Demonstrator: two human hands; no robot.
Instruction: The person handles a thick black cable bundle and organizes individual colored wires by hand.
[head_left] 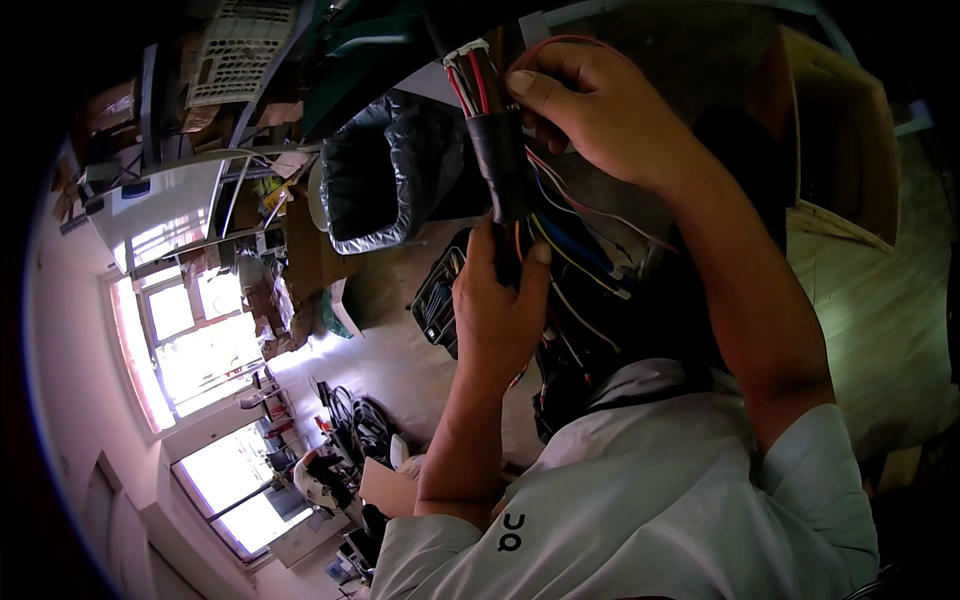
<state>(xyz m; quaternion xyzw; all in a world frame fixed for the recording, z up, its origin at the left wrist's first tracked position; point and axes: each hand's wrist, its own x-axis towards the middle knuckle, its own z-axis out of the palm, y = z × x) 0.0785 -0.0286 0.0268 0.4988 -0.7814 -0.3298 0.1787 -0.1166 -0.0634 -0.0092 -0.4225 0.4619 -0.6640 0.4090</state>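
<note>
A thick black sleeve [497, 160] stands tilted in front of me, with several wires running through it. Red and white wires [477, 82] show at its top end. From its lower end hang loose yellow, blue, white and orange wires [585, 265], some with small tips. My left hand [503, 300] is closed around the bundle at the sleeve's lower end, thumb on the right side. Beside the upper end, my right hand [590, 105] pinches a thin red wire [570, 40] between thumb and forefinger. The wire arches up over that hand; its other fingers are partly hidden.
A bin lined with a black bag [365, 185] stands left of the sleeve. Below it sits a black tool case [437, 300]. A wooden box [845, 140] is at the far right. Shelves with a white crate [240, 50] and cardboard line the upper left; coiled black hoses [365, 425] lie farther off.
</note>
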